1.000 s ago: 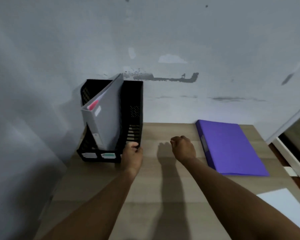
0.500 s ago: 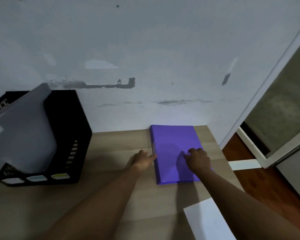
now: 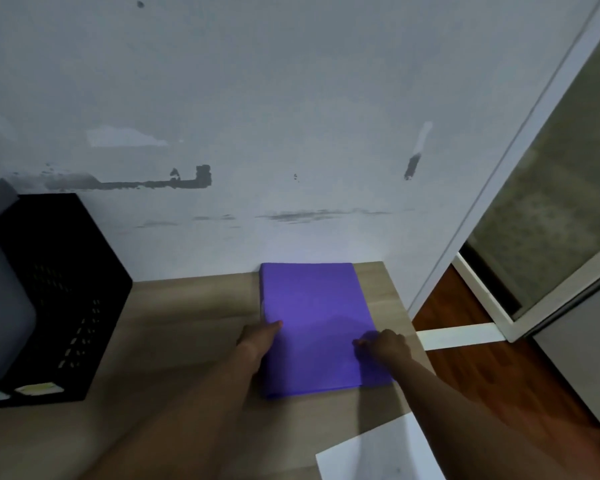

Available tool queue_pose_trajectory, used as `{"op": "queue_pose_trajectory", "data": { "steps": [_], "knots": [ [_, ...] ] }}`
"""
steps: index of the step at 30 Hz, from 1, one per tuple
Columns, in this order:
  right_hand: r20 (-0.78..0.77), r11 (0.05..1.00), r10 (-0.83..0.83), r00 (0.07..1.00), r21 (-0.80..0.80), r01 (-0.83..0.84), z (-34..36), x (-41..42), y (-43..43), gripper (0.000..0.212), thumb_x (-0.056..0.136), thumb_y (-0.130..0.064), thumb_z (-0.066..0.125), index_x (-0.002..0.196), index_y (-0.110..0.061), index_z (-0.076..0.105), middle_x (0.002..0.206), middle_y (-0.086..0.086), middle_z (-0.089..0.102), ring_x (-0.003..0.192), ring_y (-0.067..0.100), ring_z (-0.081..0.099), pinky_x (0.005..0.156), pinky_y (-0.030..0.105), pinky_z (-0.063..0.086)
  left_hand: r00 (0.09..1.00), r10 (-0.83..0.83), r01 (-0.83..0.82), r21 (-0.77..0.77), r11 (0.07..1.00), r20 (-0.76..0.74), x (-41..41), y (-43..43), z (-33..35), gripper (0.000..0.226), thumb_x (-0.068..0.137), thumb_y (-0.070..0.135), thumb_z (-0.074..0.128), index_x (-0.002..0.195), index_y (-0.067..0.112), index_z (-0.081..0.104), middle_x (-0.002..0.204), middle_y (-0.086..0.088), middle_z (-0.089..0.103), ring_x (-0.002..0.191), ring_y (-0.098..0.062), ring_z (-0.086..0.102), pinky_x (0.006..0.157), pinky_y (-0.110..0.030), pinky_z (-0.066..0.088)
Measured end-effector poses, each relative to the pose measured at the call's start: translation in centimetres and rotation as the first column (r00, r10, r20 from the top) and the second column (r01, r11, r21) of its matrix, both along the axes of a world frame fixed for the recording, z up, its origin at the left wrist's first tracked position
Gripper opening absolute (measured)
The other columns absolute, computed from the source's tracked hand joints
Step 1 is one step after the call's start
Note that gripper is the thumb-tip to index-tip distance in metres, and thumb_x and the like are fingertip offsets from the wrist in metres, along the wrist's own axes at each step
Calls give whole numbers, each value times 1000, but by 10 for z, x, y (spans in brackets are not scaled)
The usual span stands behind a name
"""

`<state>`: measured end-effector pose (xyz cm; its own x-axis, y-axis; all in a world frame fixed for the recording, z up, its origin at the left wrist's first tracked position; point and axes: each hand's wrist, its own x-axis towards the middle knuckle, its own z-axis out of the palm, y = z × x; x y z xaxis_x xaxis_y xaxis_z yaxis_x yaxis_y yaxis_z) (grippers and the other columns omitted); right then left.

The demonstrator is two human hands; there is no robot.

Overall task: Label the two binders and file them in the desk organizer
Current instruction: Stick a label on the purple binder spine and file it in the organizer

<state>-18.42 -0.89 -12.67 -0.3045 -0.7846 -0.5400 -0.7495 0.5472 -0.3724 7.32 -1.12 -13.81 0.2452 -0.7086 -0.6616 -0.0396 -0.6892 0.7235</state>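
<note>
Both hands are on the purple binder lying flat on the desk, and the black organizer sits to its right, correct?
Not quite. The head view shows the black organizer to the left of the purple binder, not right. The left hand and right hand are on the binder, flat on the desk.

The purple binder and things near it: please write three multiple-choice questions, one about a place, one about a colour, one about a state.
1. Where does the black desk organizer stand, seen from the purple binder?
A. To its left
B. To its right
C. On top of it

2. What colour is the sheet of paper at the near right of the desk?
A. Yellow
B. White
C. Red

3. How is the purple binder now?
A. Standing in the organizer
B. Lying flat and closed on the desk
C. Held up in the air

Answers: 1 A, the organizer sits at the desk's left end. 2 B, the sheet is plain white. 3 B, it lies flat with the left hand at its left edge and the right hand on its right part.
</note>
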Motion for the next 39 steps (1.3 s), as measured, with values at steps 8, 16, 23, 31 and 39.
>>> {"op": "queue_pose_trajectory", "data": {
  "steps": [8,16,23,31,39],
  "knots": [
    [84,996,-86,993,0,86,12,3,-1,26,84,-40,63,80,-16,52,87,6,59,87,24,60,79,33,50,988,70,-60,79,995,-137,-3,0,18,62,85,30,73,134,-3,53,138,-14,56,131,-30,50,88,-30,36],
    [365,963,-261,894,29,269,6,-3,-2,25,84,-25,65,91,-1,61,99,19,68,93,35,66,87,44,56,960,68,-42,102,994,-271,12,3,20,38,88,27,69,111,-3,67,88,-16,71,73,-28,66,59,-34,52],
    [472,924,-350,809,30,382,27,21,23,25,87,-15,62,102,5,61,106,22,65,96,36,64,76,41,55,948,83,-84,10,996,-308,27,26,46,22,92,24,64,95,2,66,86,-18,68,71,-29,63,62,-36,51],
    [534,864,-411,739,-29,502,57,78,80,15,82,8,47,79,9,62,80,20,58,79,28,53,61,34,43,949,53,-59,-10,998,-312,72,76,66,18,93,17,62,94,0,64,87,-18,68,75,-29,65,67,-37,53],
    [543,845,-436,718,-28,534,36,123,168,20,81,1,46,69,-1,61,84,20,66,74,30,58,67,35,46,948,11,-2,28,1000,-317,126,161,56,17,91,13,64,100,-1,66,91,-18,71,81,-29,67,76,-40,55]
  ]
}}
